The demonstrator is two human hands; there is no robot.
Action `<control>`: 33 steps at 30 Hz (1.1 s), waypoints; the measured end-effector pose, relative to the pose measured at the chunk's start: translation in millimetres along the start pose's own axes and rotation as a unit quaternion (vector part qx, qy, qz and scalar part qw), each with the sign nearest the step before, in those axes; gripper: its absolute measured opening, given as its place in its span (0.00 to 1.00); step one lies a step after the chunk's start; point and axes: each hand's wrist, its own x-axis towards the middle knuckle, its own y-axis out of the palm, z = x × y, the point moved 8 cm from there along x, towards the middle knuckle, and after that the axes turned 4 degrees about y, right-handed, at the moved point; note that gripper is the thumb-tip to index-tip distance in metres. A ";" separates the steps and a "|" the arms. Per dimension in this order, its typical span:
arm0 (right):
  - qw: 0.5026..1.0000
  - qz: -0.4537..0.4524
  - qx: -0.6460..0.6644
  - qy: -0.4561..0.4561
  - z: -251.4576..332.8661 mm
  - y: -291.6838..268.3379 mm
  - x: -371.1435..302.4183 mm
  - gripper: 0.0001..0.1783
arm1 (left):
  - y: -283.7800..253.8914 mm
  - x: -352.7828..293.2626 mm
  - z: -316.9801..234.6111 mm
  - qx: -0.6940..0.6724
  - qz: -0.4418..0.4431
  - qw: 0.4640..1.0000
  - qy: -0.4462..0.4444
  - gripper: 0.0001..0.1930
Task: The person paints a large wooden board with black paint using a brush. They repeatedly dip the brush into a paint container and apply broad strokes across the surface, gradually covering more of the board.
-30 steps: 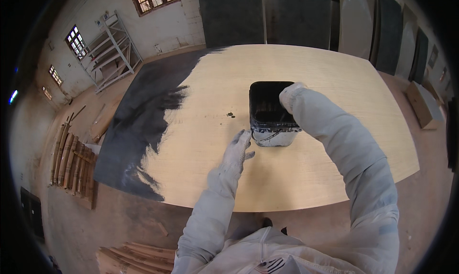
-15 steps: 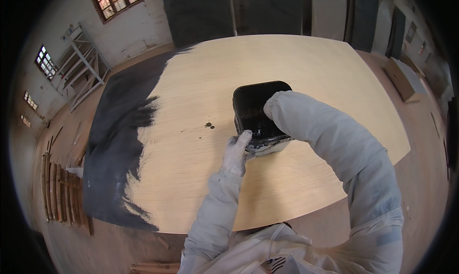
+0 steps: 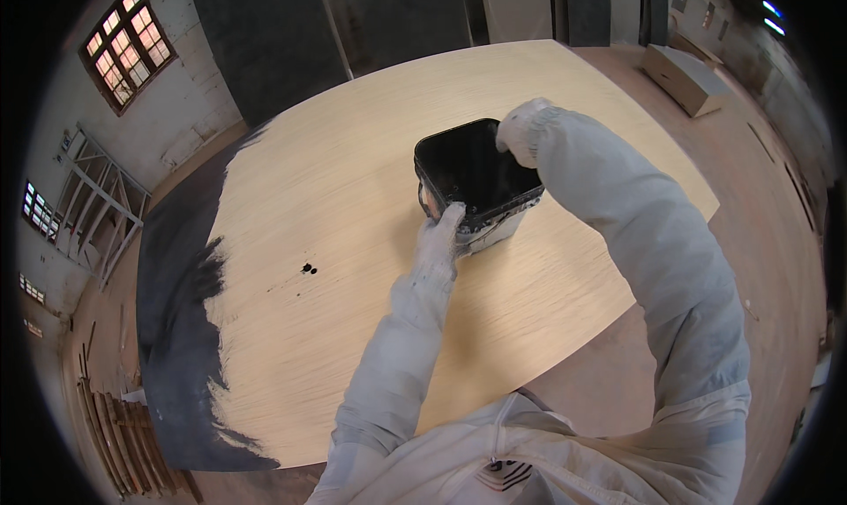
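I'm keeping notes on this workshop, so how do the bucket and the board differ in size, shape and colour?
Size: the bucket is far smaller than the board.
Shape: the bucket is deep and open-topped; the board is broad and flat.
Colour: the bucket is black inside, with pale, black-smeared walls; the board is mostly pale, dark along its left.
Both show pale and dark areas.

From nine o'clock to twelve o'clock of the bucket (image 3: 496, 231), the pale board (image 3: 344, 179) offers wide open passage. At seven o'clock the left hand (image 3: 437, 243) blocks the rim. Toward one o'clock the right hand (image 3: 526, 133) is the obstacle, and the right sleeve (image 3: 640, 218) bars three to four o'clock. At six o'clock, between both arms, there is a free gap.
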 end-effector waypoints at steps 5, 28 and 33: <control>0.994 -0.059 0.081 0.051 -91.3 48.5 -23.5 0.31 | 87.9 24.0 28.7 -0.005 0.036 0.999 -0.032 0.34; 0.930 -0.189 0.222 0.224 -285.9 220.0 -93.3 0.25 | 328.8 110.4 165.3 0.083 0.042 0.995 0.023 0.34; 0.905 -0.264 0.203 0.266 -305.9 255.8 -98.1 0.20 | 362.2 73.1 139.9 0.080 0.124 0.987 0.056 0.38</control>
